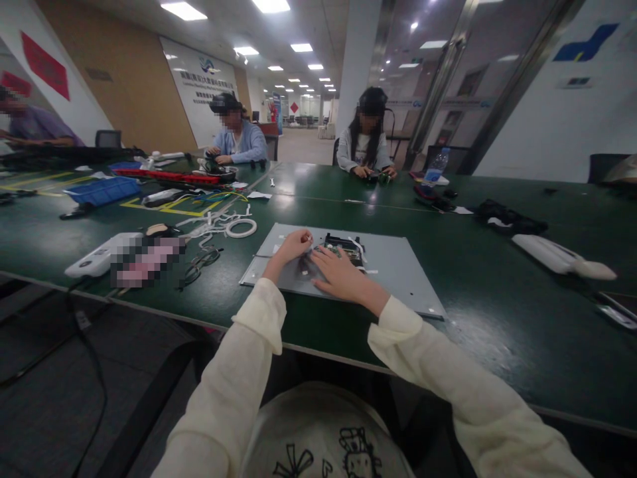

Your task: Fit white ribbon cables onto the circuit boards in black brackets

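Observation:
A flat grey metal panel (398, 262) lies on the table in front of me. Near its middle sits a green circuit board (343, 252) with a black part (341, 240) along its far side. White strips (359, 249) run beside the board. My right hand (341, 273) rests palm down with fingers stretched, its fingertips at the board's near left edge. Just left of it, my left hand (294, 245) is closed in a pinch above the panel. Something small and whitish shows at those fingertips, too small to name.
To the left lie a tape roll (241, 228), eyeglasses (200, 265), a white device (102, 255) and a blue tray (102, 191). A white object (562, 255) and a water bottle (438, 166) stand to the right. Two people (239, 139) wearing headsets sit across the table.

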Tool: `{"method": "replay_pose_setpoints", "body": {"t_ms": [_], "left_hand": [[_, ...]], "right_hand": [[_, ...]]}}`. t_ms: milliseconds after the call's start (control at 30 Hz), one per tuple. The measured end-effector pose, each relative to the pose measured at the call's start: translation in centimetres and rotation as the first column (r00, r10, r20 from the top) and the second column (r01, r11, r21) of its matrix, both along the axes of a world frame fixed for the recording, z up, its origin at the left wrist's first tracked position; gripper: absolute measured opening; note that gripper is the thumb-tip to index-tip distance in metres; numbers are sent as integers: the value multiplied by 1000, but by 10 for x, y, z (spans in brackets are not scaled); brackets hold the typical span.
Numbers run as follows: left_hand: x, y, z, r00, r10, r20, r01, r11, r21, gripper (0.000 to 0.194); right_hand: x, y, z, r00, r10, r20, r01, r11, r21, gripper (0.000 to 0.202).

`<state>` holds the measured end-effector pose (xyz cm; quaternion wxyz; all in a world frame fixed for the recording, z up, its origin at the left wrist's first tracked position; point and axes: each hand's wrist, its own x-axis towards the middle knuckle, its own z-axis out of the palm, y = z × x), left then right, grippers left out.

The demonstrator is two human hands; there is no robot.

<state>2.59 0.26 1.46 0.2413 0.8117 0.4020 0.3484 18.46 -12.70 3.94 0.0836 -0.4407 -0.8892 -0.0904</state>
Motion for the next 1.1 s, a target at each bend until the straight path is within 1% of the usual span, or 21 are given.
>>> {"method": "replay_pose_setpoints", "body": {"t_ms": [167, 333, 433, 600, 767, 1000, 1100], "left_hand": [[1, -2, -1, 998, 37, -50, -35, 999, 28, 14], [1, -4, -1, 994, 39, -100, -32, 997, 70, 13], [0, -5, -2, 990, 55, -129, -41, 993, 110, 13], [0, -3, -5, 981, 70, -179, -44, 988, 148, 12], [0, -4, -5, 963, 92, -252, -43, 980, 195, 12], [4, -7, -3, 925, 97, -369, 3, 966, 259, 15], [5, -8, -5, 917, 127, -379, -28, 966, 255, 16]], "right_hand": [[-12, 9, -3, 998, -15, -60, 19, 998, 56, 46], [-11, 8, -14, 996, 21, -88, -16, 999, 51, 39], [-10, 7, -17, 994, 37, -102, -32, 998, 49, 36], [-11, 7, -17, 992, 51, -114, -45, 998, 54, 32], [-12, 7, -17, 991, 58, -120, -55, 998, 30, 31], [-12, 9, -18, 990, 59, -131, -58, 998, 5, 32], [-12, 8, -18, 989, 59, -137, -58, 998, 11, 31]]}}
